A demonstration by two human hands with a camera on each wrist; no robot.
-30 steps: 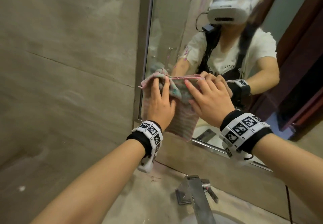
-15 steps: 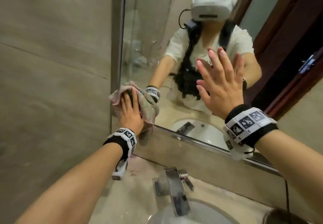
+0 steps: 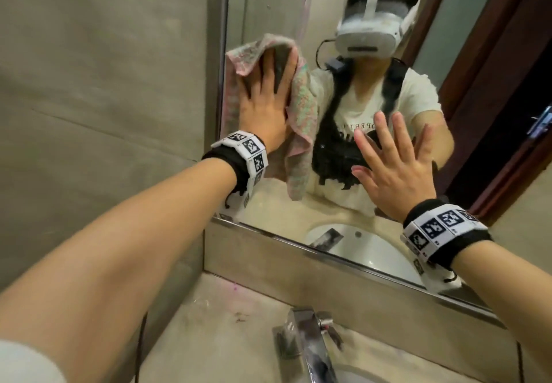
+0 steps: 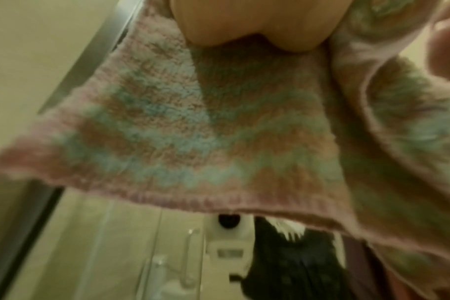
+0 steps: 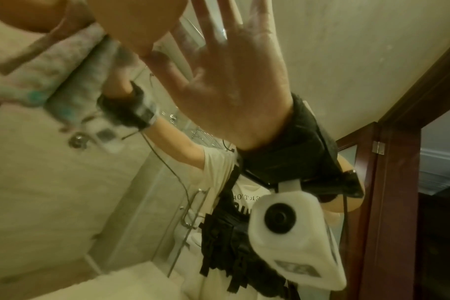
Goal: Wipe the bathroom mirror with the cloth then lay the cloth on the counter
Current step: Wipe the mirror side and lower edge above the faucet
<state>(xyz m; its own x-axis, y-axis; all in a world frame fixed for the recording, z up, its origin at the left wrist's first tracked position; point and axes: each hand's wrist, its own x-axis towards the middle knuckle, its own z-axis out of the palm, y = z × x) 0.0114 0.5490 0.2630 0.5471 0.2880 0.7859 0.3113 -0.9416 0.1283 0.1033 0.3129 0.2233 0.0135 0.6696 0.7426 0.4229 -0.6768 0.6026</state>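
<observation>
A fuzzy pink-and-green cloth [image 3: 301,105] is spread on the left part of the wall mirror [image 3: 268,3], its lower end hanging loose. My left hand [image 3: 268,96] presses it flat against the glass with straight, spread fingers; the cloth's top edge folds over the fingertips. The left wrist view is filled by the cloth [image 4: 219,132] below the heel of my palm [image 4: 244,26]. My right hand [image 3: 394,164] lies open and flat on the bare glass, lower and to the right, holding nothing. The counter [image 3: 233,323] runs below the mirror.
A chrome faucet [image 3: 310,344] stands over the white basin [image 3: 358,376] at the bottom. A tiled wall [image 3: 104,114] closes the left side next to the mirror's metal frame [image 3: 219,84]. A dark wooden door frame [image 3: 507,54] shows in the reflection at right.
My right hand let go of the cloth and now rests flat on the glass. The left hand carried the cloth down to the mirror's lower left corner, then up along its left side.
</observation>
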